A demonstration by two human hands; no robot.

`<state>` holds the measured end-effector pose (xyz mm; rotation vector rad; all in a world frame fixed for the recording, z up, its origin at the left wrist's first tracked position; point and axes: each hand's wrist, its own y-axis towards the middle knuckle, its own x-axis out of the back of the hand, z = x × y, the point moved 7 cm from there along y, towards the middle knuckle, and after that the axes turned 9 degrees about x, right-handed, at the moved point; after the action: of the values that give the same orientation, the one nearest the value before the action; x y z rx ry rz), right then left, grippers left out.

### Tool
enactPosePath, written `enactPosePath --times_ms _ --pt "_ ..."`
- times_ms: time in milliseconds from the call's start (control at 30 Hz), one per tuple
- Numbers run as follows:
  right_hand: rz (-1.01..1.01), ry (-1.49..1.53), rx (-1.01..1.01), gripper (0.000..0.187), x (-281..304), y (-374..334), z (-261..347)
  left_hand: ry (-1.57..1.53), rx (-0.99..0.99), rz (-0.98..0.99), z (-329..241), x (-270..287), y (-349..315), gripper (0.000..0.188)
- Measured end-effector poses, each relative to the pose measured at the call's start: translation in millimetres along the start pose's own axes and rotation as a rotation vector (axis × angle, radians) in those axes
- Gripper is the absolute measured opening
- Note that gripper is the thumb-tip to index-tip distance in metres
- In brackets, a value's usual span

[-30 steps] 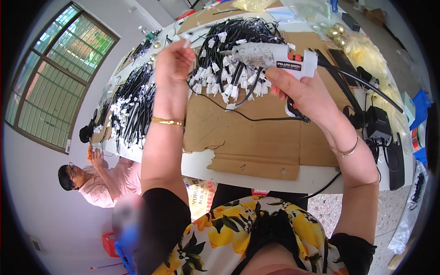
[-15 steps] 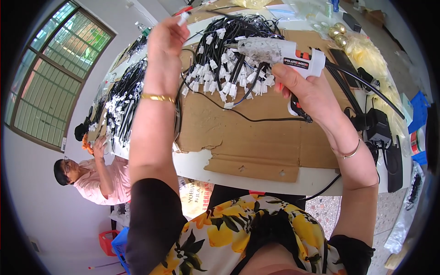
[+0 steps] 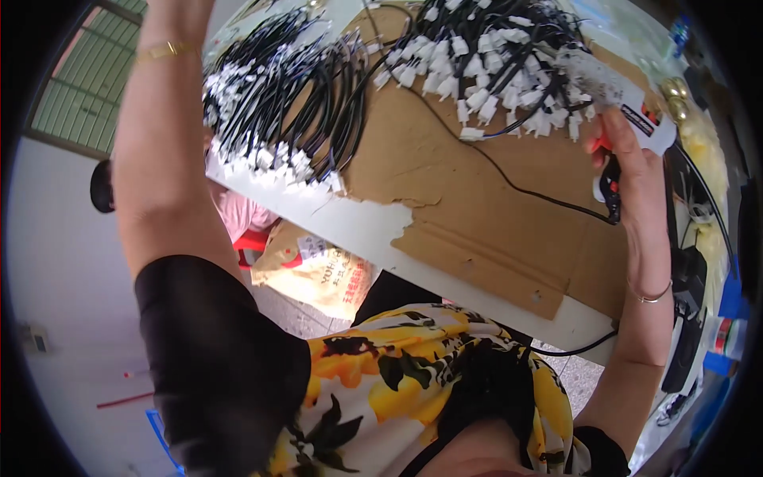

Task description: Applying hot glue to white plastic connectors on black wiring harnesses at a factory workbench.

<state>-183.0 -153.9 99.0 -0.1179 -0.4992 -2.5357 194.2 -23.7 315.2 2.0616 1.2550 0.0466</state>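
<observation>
My right hand [image 3: 640,171] is closed around the handle of a white hot glue gun [image 3: 608,83], its fingers by the red trigger. The gun's smeared front end points up and left over a heap of black cables with white plug connectors [image 3: 485,67]. My left forearm [image 3: 163,151] reaches up past the upper edge of the picture, so the left hand and anything in it are hidden. Left of the heap lies another bundle of black cables [image 3: 318,111] with white connectors. Brown cardboard [image 3: 477,191] lies beneath the cables.
The white table's [image 3: 350,215] near edge runs in front of me. A printed paper sack [image 3: 314,270] stands on the floor, beside a partly hidden person in pink [image 3: 238,211]. Black adapters [image 3: 687,278], gold balls [image 3: 674,99] and yellowish wrapping [image 3: 703,167] lie at right.
My left hand, earlier in view with a small white piece at its fingertips, has gone past the upper edge. The view has swung left; the glue gun stays in my right hand.
</observation>
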Motion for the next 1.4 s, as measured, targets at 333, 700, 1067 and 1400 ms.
enactPosePath --times_ms 333,700,1067,1400 --pt "0.054 0.031 0.018 0.040 -21 -8 10 0.070 0.580 -0.170 127 210 -147 0.015" --pt "0.121 0.011 0.035 0.039 -30 -12 11 -0.125 0.412 0.001 63 152 -238 0.007" --pt "0.159 0.008 0.008 0.038 -33 -13 4 0.535 0.385 -0.021 93 153 -293 0.013" --pt "0.192 -0.021 -0.008 0.035 -34 -12 -9 0.803 0.239 0.039 95 137 -298 0.017"
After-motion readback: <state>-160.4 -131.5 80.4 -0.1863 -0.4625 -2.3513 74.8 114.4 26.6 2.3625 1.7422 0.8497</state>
